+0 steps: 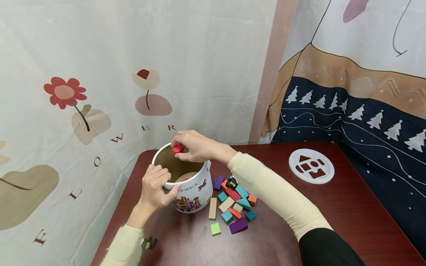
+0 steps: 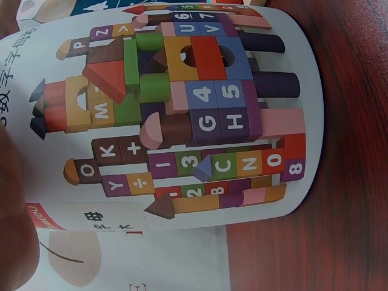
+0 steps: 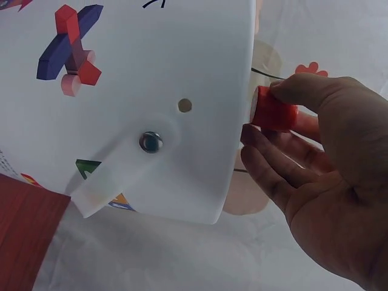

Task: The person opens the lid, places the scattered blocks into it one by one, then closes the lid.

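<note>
Head cam alone gets disc [image 1: 327, 169] w/ cutouts; R hand [image 1: 196, 146] pinches red block [image 1: 177, 149], L hand [image 1: 154, 186] grips bucket [image 1: 191, 195].

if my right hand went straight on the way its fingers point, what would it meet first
Probably the white bucket: your right hand, holding a red block, points into its opening. Depth is hard to judge, so I can't tell which part of it would come first.

A white fabric curtain [image 1: 213, 66] printed with a red-petalled flower [image 1: 64, 91] hangs behind the glossy, reddish-brown counter [image 1: 346, 218]; at right, navy fabric [image 1: 382, 166] bears white fir trees [image 1: 357, 113].
</note>
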